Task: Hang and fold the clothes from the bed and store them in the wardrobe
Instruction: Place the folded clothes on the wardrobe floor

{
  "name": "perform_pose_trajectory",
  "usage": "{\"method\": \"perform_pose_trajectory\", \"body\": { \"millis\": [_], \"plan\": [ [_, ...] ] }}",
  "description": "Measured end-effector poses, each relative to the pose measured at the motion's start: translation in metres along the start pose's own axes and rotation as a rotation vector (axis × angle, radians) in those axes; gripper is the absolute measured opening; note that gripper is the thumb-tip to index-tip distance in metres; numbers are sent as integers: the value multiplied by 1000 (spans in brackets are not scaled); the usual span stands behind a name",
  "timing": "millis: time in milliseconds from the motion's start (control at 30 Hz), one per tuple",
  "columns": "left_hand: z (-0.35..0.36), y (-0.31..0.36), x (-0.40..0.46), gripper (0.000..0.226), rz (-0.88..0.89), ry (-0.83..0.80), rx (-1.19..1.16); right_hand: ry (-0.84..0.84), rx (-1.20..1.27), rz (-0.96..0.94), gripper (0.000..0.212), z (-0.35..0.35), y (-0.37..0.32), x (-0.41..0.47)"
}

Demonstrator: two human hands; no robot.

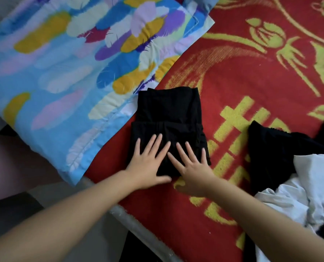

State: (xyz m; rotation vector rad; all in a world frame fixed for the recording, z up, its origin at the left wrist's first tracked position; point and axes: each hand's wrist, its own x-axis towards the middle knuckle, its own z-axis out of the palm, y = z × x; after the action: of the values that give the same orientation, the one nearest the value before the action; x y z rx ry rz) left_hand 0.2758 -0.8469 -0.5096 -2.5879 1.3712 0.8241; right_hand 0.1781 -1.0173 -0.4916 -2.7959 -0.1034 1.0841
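No brand tag or label shows on any garment; the only writing is woven into the red blanket that covers the bed, where large yellow characters run down the middle right of the frame, too broken up by cloth and arms to read with certainty, beside yellow floral scrollwork in the upper right. One folded black garment lies at the centre of the frame on the blanket, its upper left corner touching the edge of the pillow; it is folded into a squarish block with a second layer doubled over its lower half. Two hands lie on that lower half. The left hand is flat, fingers straight and spread, palm down on the garment's lower left part with the thumb reaching out over its lower edge. The right hand is likewise flat and spread, pressing the lower right part, its fingertips pointing toward the top of the frame. The two hands are just beside each other, index fingers nearly meeting, and neither is curled round anything. One pillow, printed with feathers in blue, yellow, pink, purple and white, fills the upper left. At the right edge a heap of unfolded clothes holds one loose black garment and crumpled white clothing below it. A pale metal bed rail runs diagonally along the lower centre.
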Motion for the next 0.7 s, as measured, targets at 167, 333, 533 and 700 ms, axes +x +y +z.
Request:
{"method": "perform_pose_trajectory", "body": {
  "millis": [167, 333, 533, 700],
  "plan": [
    [15, -7, -4, 117, -57, -121, -6, 68, -114, 57, 101, 14, 16, 2],
    [-13, 3, -9, 99, -52, -314, -247, -180, -67, 27, 96, -15, 8, -1],
    [-84, -21, -9, 45, 114, -635, -647, -508, 335, -113, 59, -89, 38, -28],
    [-105, -63, 48, 24, -169, -169, -607, 89, 471, 108, 47, -126, 74, 21]
  ]
}}
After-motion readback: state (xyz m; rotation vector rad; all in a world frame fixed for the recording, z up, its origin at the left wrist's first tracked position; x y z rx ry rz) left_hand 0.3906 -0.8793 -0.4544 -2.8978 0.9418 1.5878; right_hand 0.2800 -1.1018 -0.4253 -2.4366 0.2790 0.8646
